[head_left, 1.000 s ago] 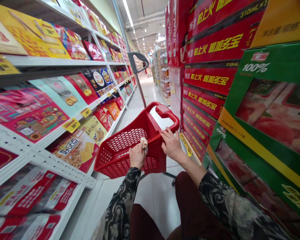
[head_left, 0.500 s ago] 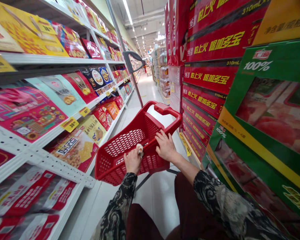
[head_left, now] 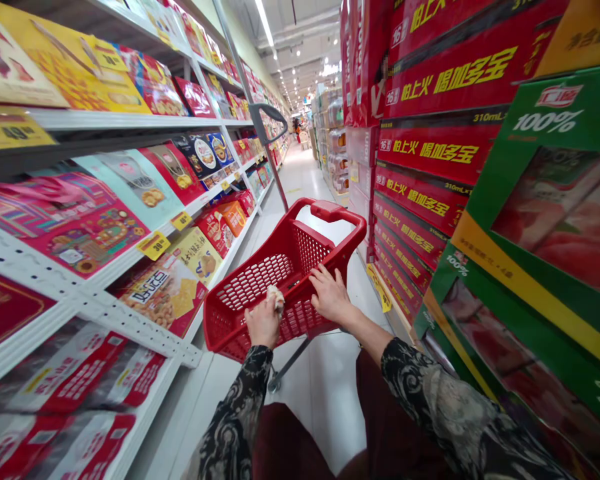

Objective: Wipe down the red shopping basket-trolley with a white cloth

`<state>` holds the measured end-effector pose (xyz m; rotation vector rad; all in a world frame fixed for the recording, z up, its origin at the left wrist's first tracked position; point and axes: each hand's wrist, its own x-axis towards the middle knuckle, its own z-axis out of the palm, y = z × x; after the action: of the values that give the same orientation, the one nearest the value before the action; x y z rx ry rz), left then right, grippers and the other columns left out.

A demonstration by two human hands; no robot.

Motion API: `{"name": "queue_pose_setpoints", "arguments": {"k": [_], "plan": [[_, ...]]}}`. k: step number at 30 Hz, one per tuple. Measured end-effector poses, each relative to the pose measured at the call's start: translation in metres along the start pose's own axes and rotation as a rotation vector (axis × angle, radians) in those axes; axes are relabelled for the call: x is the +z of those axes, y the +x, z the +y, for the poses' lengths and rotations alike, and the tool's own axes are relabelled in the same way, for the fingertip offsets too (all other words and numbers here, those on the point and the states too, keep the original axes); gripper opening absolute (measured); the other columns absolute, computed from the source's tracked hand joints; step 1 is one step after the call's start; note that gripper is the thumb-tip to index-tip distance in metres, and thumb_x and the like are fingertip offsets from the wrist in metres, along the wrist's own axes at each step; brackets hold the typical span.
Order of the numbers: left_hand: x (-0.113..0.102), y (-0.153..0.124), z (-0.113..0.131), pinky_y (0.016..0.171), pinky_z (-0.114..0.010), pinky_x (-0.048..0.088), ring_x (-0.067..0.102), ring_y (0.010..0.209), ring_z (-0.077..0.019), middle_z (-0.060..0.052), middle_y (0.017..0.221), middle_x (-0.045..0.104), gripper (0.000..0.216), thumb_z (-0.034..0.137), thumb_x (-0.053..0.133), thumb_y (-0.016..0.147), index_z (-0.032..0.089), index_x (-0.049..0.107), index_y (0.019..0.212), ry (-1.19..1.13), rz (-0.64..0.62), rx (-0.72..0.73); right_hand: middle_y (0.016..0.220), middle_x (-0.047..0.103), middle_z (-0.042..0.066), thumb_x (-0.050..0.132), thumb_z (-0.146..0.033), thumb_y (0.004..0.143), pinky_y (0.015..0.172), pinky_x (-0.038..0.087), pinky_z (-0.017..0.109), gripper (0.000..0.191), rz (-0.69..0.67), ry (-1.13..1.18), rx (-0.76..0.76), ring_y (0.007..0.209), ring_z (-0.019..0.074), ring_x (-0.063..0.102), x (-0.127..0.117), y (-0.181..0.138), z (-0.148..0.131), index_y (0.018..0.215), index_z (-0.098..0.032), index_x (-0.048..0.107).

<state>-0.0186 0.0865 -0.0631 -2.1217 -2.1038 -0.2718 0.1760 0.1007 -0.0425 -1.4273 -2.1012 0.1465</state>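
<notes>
a pale wad (head_left: 275, 297) is held pinched by the left hand (head_left: 263, 323) against the near rim of the red basket (head_left: 300, 321); the right hand (head_left: 331, 296) is laid beside it on that rim (fingers spread, closed on nothing).

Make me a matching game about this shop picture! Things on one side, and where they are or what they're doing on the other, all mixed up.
Things
1. left hand
2. right hand
3. green cartons
4. yellow price tag

Places and states
A. on a shelf edge, left side
B. resting on the red basket rim
C. stacked on the right side
D. gripping a pale wad

Pairs: 1-D, 2-B, 3-C, 4-A
</notes>
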Motion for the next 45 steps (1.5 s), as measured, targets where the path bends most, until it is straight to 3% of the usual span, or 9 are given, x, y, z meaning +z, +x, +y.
{"name": "queue_pose_setpoints", "arguments": {"k": [6, 11, 15, 17, 20, 26, 36, 39, 45], "plan": [[0.010, 0.006, 0.020, 0.098, -0.052, 0.029, 0.054, 0.103, -0.0248, -0.012, 0.125, 0.056, 0.041, 0.022, 0.039, 0.084, 0.021, 0.049, 0.124, -0.052, 0.071, 0.045, 0.137, 0.042, 0.013, 0.048, -0.019, 0.075, 0.108, 0.010, 0.055, 0.048, -0.031, -0.044, -0.102, 0.134, 0.0257, 0.022, 0.014, 0.017, -0.008, 0.123, -0.013, 0.048], [0.024, -0.012, -0.026, 0.098, -0.052, 0.029, 0.054, 0.104, -0.0249, -0.012, 0.120, 0.059, 0.041, 0.023, 0.040, 0.084, 0.022, 0.050, 0.124, -0.005, 0.102, -0.005, 0.131, 0.048, 0.014, 0.049, -0.014, 0.072, 0.106, 0.011, 0.059, 0.052, -0.102, -0.087, -0.105, 0.132, 0.0273, 0.025, 0.023, 0.032, 0.003, 0.124, -0.013, 0.047], [0.030, -0.034, -0.079, 0.099, -0.053, 0.028, 0.055, 0.100, -0.0239, -0.011, 0.115, 0.061, 0.041, 0.025, 0.038, 0.086, 0.021, 0.050, 0.125, 0.059, 0.093, -0.129, 0.136, 0.041, 0.014, 0.046, -0.014, 0.073, 0.106, 0.010, 0.060, 0.056, -0.118, -0.077, -0.095, 0.134, 0.0266, 0.019, 0.032, 0.028, 0.005, 0.129, -0.012, 0.042], [0.032, -0.040, -0.092, 0.099, -0.052, 0.027, 0.055, 0.100, -0.0238, -0.010, 0.116, 0.061, 0.041, 0.025, 0.037, 0.086, 0.020, 0.050, 0.125, 0.076, 0.091, -0.181, 0.140, 0.037, 0.013, 0.046, -0.015, 0.074, 0.106, 0.008, 0.060, 0.058, -0.131, -0.078, -0.091, 0.135, 0.0257, 0.014, 0.035, 0.025, 0.002, 0.131, -0.012, 0.040], [0.033, -0.039, -0.087, 0.098, -0.051, 0.030, 0.054, 0.101, -0.0249, -0.012, 0.116, 0.060, 0.040, 0.025, 0.038, 0.086, 0.018, 0.051, 0.124, 0.079, 0.105, -0.225, 0.142, 0.034, 0.013, 0.046, -0.015, 0.074, 0.106, 0.006, 0.060, 0.061, -0.152, -0.092, -0.095, 0.137, 0.0259, 0.010, 0.037, 0.021, -0.005, 0.133, -0.011, 0.037], [0.032, -0.026, -0.053, 0.100, -0.051, 0.028, 0.051, 0.104, -0.0246, -0.012, 0.116, 0.059, 0.041, 0.022, 0.041, 0.084, 0.019, 0.051, 0.124, 0.004, 0.114, -0.121, 0.143, 0.033, 0.013, 0.049, -0.018, 0.073, 0.106, 0.008, 0.060, 0.063, -0.181, -0.104, -0.090, 0.136, 0.0262, 0.010, 0.033, 0.018, -0.015, 0.134, -0.011, 0.036], [0.037, -0.072, -0.128, 0.100, -0.056, 0.022, 0.049, 0.110, -0.0264, -0.013, 0.119, 0.058, 0.039, 0.023, 0.035, 0.086, 0.017, 0.052, 0.121, 0.030, 0.209, -0.341, 0.143, 0.032, 0.013, 0.048, -0.016, 0.072, 0.107, 0.008, 0.059, 0.063, -0.163, -0.078, -0.071, 0.137, 0.0263, 0.010, 0.035, 0.015, -0.020, 0.134, -0.009, 0.037], [0.040, -0.068, -0.119, 0.099, -0.052, 0.026, 0.048, 0.114, -0.0257, -0.013, 0.123, 0.056, 0.039, 0.021, 0.035, 0.085, 0.016, 0.053, 0.119, 0.011, 0.235, -0.335, 0.143, 0.032, 0.014, 0.049, -0.015, 0.072, 0.107, 0.007, 0.058, 0.063, -0.160, -0.071, -0.061, 0.137, 0.0264, 0.009, 0.037, 0.014, -0.022, 0.134, -0.009, 0.037], [0.044, -0.036, -0.059, 0.101, -0.049, 0.026, 0.042, 0.122, -0.0252, -0.012, 0.128, 0.054, 0.039, 0.020, 0.036, 0.085, 0.017, 0.053, 0.120, -0.058, 0.234, -0.182, 0.143, 0.034, 0.013, 0.049, -0.017, 0.073, 0.107, 0.008, 0.057, 0.061, -0.158, -0.067, -0.058, 0.137, 0.0265, 0.011, 0.035, 0.013, -0.024, 0.133, -0.010, 0.038]]}}
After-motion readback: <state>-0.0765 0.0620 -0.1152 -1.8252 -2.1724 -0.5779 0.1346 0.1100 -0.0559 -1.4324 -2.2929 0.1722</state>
